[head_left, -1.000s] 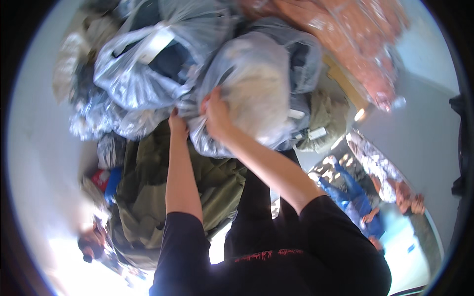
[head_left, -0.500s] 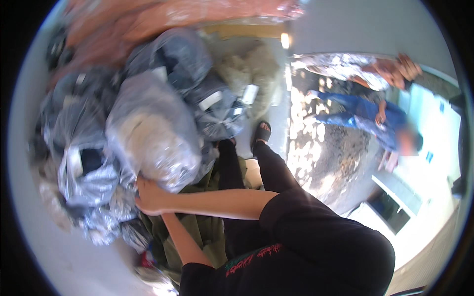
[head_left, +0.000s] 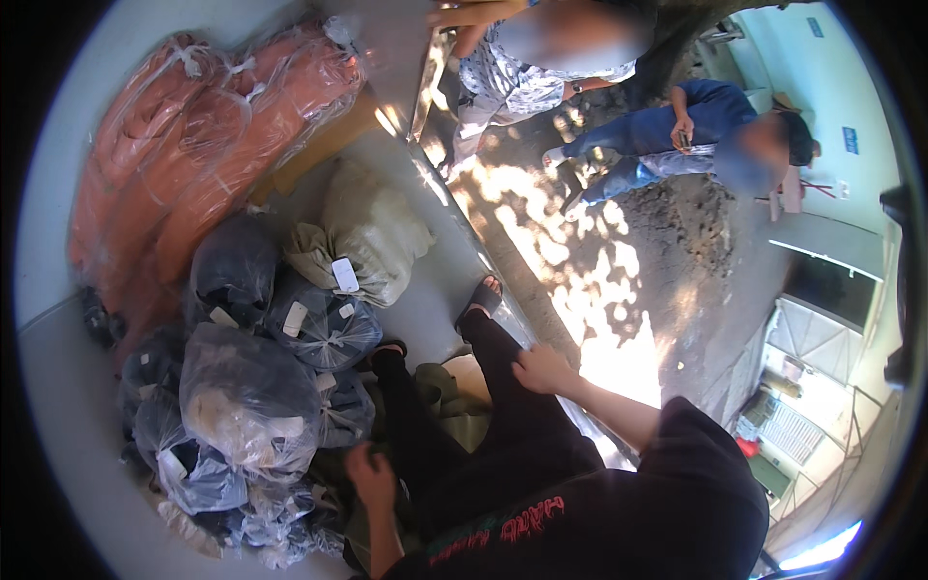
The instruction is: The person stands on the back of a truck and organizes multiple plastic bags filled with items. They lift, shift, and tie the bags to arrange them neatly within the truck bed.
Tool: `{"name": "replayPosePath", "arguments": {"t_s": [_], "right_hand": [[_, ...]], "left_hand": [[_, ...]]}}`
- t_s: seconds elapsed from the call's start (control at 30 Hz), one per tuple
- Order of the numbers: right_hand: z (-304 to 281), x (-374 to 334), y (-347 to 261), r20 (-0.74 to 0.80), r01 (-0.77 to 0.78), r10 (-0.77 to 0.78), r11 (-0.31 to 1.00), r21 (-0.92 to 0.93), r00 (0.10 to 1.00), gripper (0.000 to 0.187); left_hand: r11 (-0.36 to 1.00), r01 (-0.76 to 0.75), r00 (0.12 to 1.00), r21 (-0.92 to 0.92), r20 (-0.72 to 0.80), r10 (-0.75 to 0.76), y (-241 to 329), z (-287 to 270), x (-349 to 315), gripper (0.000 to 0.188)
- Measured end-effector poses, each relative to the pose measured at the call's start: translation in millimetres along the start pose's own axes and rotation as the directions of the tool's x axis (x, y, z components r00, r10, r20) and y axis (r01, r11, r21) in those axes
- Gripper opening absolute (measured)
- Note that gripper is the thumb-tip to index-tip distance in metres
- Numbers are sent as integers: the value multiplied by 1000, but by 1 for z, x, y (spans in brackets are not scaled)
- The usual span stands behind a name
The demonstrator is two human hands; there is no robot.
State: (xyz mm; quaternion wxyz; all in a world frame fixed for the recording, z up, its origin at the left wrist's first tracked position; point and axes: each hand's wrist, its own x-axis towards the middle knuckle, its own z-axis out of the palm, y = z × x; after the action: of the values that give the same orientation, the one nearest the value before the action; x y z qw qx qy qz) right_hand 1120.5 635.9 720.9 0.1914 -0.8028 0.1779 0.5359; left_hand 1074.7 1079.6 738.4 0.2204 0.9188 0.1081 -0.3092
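Note:
My left hand (head_left: 372,478) hangs low beside a heap of clear plastic bags (head_left: 290,387). It is seen from the back with its fingers hidden, and nothing shows in it. The nearest bag, a clear one with pale stuffing (head_left: 242,406), lies on the heap just left of that hand. My right hand (head_left: 541,369) rests on my black trouser leg (head_left: 503,416) and holds nothing. An olive cloth (head_left: 449,406) lies between my legs and the bags.
Long orange bundles wrapped in clear plastic (head_left: 193,145) lie at the upper left, with a beige sack (head_left: 372,232) below them. A metal edge (head_left: 454,203) runs diagonally past my sandalled foot (head_left: 480,298). Beyond it on sunlit ground are two other people (head_left: 667,135).
Both hands have let go of the clear bag with pale stuffing, which now lies on the heap. My right hand has moved to my leg, and the view has swung toward the ground outside.

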Motion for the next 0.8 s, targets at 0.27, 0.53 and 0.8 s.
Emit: {"name": "replayPosePath", "arguments": {"t_s": [0.27, 0.53, 0.8], "right_hand": [[33, -42, 97, -223, 289, -224, 901, 324, 949, 15], [66, -73, 132, -152, 32, 90, 757, 653, 984, 13], [208, -97, 244, -88, -307, 413, 787, 535, 906, 19]], "left_hand": [[904, -298, 943, 306, 243, 229, 221, 35, -11, 15], [750, -522, 625, 406, 781, 12, 331, 40, 4, 24], [996, -57, 819, 68, 574, 8, 262, 25, 93, 29]]}}
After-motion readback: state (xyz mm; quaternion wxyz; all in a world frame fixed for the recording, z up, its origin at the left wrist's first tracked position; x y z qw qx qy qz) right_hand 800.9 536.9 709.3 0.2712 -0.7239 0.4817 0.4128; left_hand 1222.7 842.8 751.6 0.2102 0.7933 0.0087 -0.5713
